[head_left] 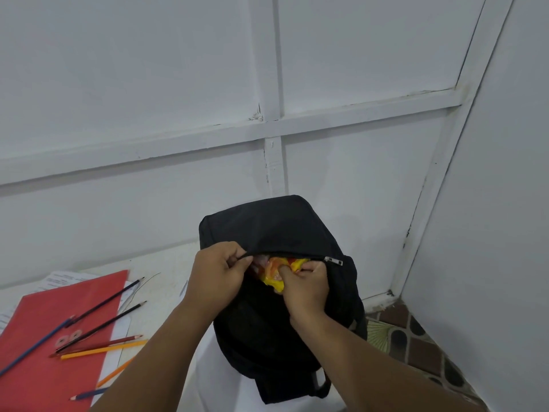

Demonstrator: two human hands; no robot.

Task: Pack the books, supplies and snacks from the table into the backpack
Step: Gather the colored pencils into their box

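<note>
A black backpack point(267, 227) stands on the white table point(160, 292) against the wall, its front pocket unzipped. My left hand point(217, 275) pinches the upper edge of the pocket opening at its left end. My right hand point(306, 285) grips a yellow and orange snack packet point(274, 281) and has it partly inside the pocket. The zipper pull point(334, 260) sits at the right end of the opening. On the table to the left lie a red folder point(53, 331), several coloured pencils point(104, 349) and white papers point(65, 276).
A white panelled wall point(208, 114) rises right behind the backpack and meets another wall at the right. Tiled floor point(416, 343) shows past the table's right edge. A backpack strap point(322, 385) hangs near the front.
</note>
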